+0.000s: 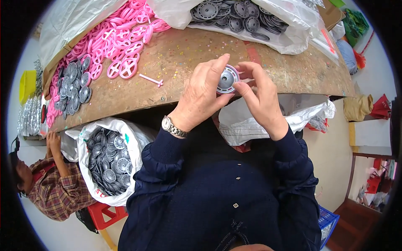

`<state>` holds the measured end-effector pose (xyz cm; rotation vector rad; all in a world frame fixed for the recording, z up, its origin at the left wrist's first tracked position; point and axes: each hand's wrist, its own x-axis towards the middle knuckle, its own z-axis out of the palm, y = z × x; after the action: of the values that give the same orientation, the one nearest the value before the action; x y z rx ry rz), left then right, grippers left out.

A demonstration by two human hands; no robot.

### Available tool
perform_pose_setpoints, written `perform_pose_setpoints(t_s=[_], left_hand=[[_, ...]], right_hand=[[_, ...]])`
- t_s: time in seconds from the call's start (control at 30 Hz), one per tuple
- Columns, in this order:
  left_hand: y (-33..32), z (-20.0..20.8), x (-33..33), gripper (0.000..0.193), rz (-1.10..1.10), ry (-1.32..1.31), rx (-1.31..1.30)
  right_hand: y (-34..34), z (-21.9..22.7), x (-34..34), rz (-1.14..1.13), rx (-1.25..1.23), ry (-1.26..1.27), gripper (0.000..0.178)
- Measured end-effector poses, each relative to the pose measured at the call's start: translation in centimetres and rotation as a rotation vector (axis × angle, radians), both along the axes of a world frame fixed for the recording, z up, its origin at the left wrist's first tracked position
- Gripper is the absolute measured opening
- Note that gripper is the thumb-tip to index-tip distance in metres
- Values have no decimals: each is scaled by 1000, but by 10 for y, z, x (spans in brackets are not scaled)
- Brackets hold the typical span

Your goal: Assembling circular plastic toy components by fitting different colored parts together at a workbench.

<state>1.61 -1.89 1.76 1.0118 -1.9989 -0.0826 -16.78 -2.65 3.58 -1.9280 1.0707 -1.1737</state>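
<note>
Wheel [227, 79] between both hands over table [184, 54]; spoked wheels [121, 42] far left; sack [109, 161] below table edge.

The worn wooden table [176, 58] has a brown top scattered with small coloured flecks. Its front edge curves across the view. The floor [335, 154] is pale and smooth. A red stool [102, 213] stands on the floor at lower left. A blue crate [328, 221] sits at lower right. Beside it is a dark reddish-brown wooden frame [356, 209]. A yellow bin [27, 83] stands at far left. A pale cream box [370, 134] stands at right. Light is even and bright.
</note>
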Motion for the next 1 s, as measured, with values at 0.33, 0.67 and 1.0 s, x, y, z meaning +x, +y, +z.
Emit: perform_pose_setpoints(t_s=[0.33,0.67,1.0], left_hand=[[14,-2,-2,62,-50,365,455],[27,-3,-23,30,-155,748,670],[30,-5,-25,50,-204,916,758]], right_hand=[[-9,-9,-4,182,480,-401,21],[4,-15,0,130,302,-423,14],[6,-12,-1,199,449,-465,16]])
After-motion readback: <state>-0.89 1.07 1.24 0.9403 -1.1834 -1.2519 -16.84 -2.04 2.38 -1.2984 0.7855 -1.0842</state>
